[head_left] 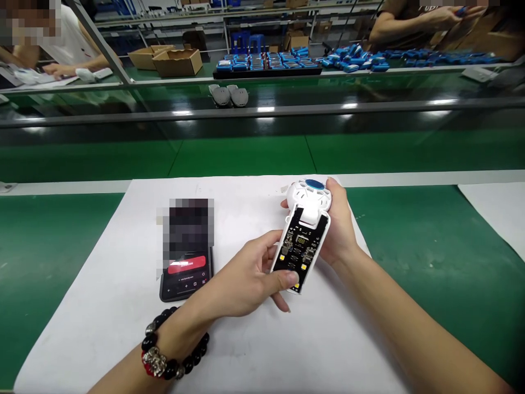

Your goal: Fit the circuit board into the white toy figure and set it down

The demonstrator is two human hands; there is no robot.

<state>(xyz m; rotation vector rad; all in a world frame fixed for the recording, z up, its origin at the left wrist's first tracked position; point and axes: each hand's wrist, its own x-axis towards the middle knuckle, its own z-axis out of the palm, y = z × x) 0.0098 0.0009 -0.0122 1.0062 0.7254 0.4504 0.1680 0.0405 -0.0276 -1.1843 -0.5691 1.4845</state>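
Observation:
Between my hands is a small white handheld fan [309, 200] with a round, vented head and a blue disc on top. Its handle lies uncovered, showing a black circuit board [301, 241] with a small digit display and yellow-white LEDs. My left hand [262, 273] grips the handle's lower end, thumb pressed on the board. Around the back and right side of the head, my right hand [338, 224] is closed, its fingers mostly hidden behind the fan. Left of them, a phone [186, 284] with a lit screen rests on the white paper [110, 306].
The paper covers part of the green table [430, 262]. Beyond runs a dark conveyor [287, 123] carrying grey-white parts [229, 96]. Farther back are a tray of blue-wrapped items [266, 61], loose blue items [355, 57], cardboard boxes [178, 63] and two people at work.

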